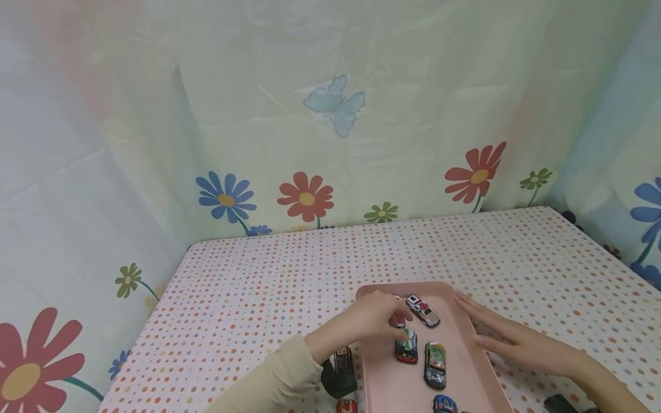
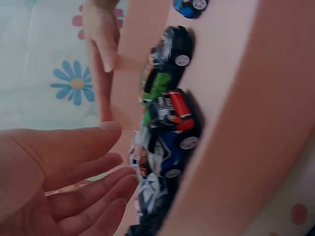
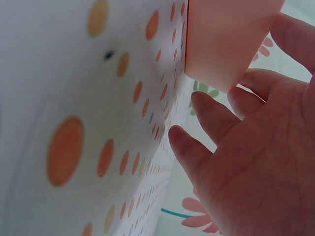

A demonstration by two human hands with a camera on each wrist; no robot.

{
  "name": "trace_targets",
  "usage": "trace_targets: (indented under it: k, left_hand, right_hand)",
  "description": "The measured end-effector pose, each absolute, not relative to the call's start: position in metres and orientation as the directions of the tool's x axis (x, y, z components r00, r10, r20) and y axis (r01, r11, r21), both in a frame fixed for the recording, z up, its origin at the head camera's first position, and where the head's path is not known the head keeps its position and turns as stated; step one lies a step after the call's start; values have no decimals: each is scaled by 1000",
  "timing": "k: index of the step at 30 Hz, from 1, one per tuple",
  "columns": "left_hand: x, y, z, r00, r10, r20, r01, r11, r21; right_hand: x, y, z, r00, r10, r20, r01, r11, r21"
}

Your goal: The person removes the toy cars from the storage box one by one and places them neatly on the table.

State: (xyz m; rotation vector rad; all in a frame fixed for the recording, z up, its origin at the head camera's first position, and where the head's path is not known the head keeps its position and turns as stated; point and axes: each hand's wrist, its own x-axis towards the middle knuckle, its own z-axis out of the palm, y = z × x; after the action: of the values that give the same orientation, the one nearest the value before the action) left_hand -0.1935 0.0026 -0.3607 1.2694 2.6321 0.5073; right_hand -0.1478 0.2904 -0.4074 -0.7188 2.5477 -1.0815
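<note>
A pink tray (image 1: 403,288) holds several toy cars. My left hand (image 1: 379,315) is over its left side, fingers loosely bent beside the cars. In the left wrist view the left hand (image 2: 74,182) has nothing between thumb and fingers. Closest to it are a green-topped toy car (image 1: 407,347) and a white and red toy car (image 1: 423,311); another car is partly hidden behind the fingers. A black and green toy car (image 1: 435,365) and a blue one (image 1: 445,404) lie nearer me. Fingers extended, my right hand (image 1: 521,338) rests against the tray's right rim.
Left of the tray, a toy car (image 1: 343,360) and a red one (image 1: 347,406) are on the dotted tablecloth (image 1: 258,287). A dark object (image 1: 560,403) shows at the lower right. A flowered curtain (image 1: 403,155) hangs behind the table.
</note>
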Motion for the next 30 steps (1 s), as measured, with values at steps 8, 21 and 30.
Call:
trace_targets:
  k: [8, 21, 30]
  left_hand:
    - [-192, 10, -371, -646, 757, -103, 698, 639, 322]
    - [-189, 13, -375, -625, 766, -148, 741, 643, 195]
    - [-183, 8, -377, -625, 778, -65, 748, 621, 232]
  right_hand:
    - [-148, 290, -409, -829, -544, -133, -215, 529, -821]
    - [-149, 290, -408, -826, -560, -69, -336, 585, -738]
    - [-149, 291, -408, -830, -554, -61, -333, 581, -743]
